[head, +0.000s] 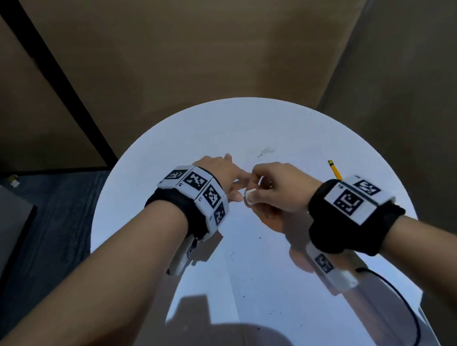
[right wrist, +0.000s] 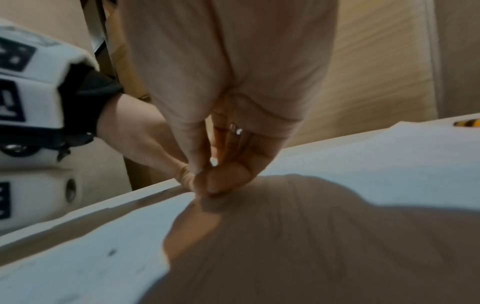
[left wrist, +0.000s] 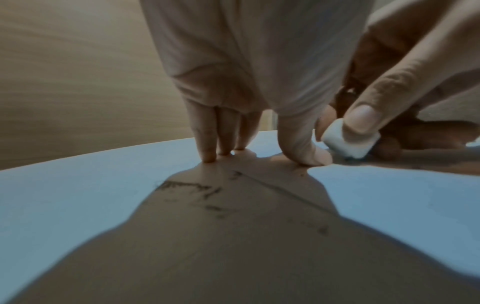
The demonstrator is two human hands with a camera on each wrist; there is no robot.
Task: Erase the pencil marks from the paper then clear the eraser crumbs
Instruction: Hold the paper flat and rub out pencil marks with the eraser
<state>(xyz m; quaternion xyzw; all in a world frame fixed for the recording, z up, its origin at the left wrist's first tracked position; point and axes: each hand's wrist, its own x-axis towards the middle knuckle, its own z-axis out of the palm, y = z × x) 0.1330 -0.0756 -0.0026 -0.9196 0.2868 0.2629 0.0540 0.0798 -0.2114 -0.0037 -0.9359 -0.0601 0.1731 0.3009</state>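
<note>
A white sheet of paper (head: 264,257) lies on the round white table (head: 137,169). My left hand (head: 221,174) presses it down with straight fingers (left wrist: 207,144) and thumb. Dark pencil scribbles (left wrist: 189,191) show on the paper under that hand in the left wrist view. My right hand (head: 272,192) pinches a small white eraser (head: 250,197) (left wrist: 348,142) and holds it on the paper right beside the left thumb. In the right wrist view the right hand's fingers (right wrist: 207,164) bunch together and hide the eraser. Small dark crumbs (head: 258,238) dot the sheet.
A yellow pencil (head: 335,169) (right wrist: 467,123) lies on the table behind my right wrist. A faint smudge (head: 265,151) marks the far part of the table. Brown wall panels stand close behind the table, and dark floor lies to the left.
</note>
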